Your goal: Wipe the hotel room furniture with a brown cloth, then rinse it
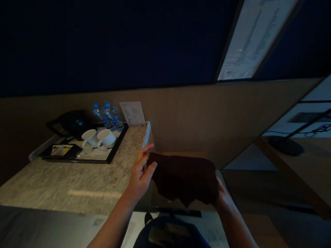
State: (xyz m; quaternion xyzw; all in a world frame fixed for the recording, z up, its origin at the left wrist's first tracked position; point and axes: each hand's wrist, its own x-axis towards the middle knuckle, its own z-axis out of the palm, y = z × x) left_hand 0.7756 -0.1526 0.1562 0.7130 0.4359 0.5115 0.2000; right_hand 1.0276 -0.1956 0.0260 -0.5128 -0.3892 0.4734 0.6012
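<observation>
Held out in front of my body is a dark reddish-brown cloth (184, 177), apparently folded, with an uneven lower edge. My left hand (142, 172) grips its left end, thumb on the near side. At the opposite end, my right hand (222, 196) holds the cloth from the side and behind, most of its fingers hidden. The cloth hangs beside the right end of a stone-patterned counter (121, 179), above a lower wooden surface (160, 201). What kind of cloth item it is cannot be made out in the dim light.
On the counter, a black-rimmed tray (111, 156) carries a black kettle (74, 122), two white mugs (106, 137), two water bottles (112, 115) and a sachet box (62, 150). A printed card (133, 113) leans on the wall. Rightward, a desk (307, 165) bears a lamp base (286, 145).
</observation>
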